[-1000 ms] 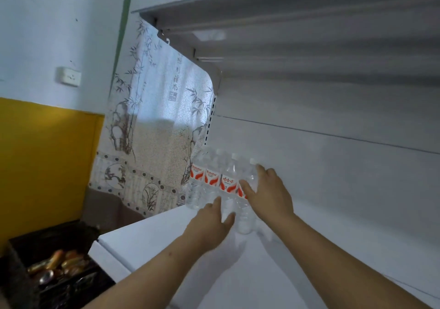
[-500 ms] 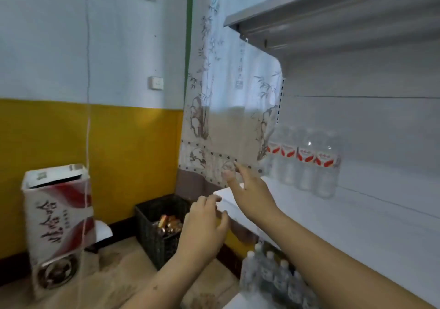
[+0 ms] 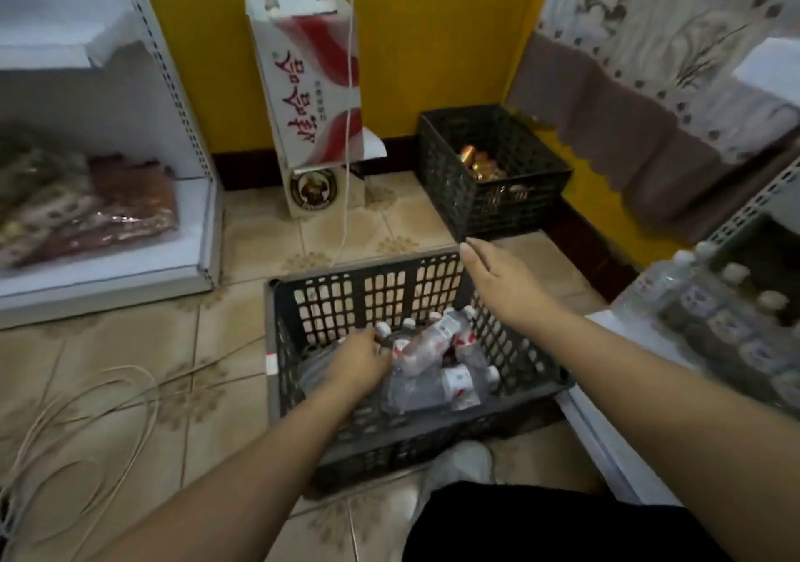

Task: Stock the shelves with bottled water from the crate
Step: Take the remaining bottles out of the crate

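- Reaching down into the dark plastic crate on the tiled floor, the left hand lay among the water bottles; its fingers curved over one bottle, though whether they gripped it could not be told.
- Those bottles, clear with red-and-white labels and white caps, lay jumbled on their sides in the crate's bottom.
- Above the crate's far right corner the right hand hung with fingers straight and loosely together, holding nothing.
- More water bottles stood upright in rows on the low white shelf at the right, just beside the crate.
- A second black crate holding gold-coloured cans stood further back against the yellow wall.
- A white-and-red carton stood on end by that wall, a thin cord hanging in front of it.
- Pale cable looped across the floor at the left.
- Another white shelf unit at the left carried packaged goods, blurred.
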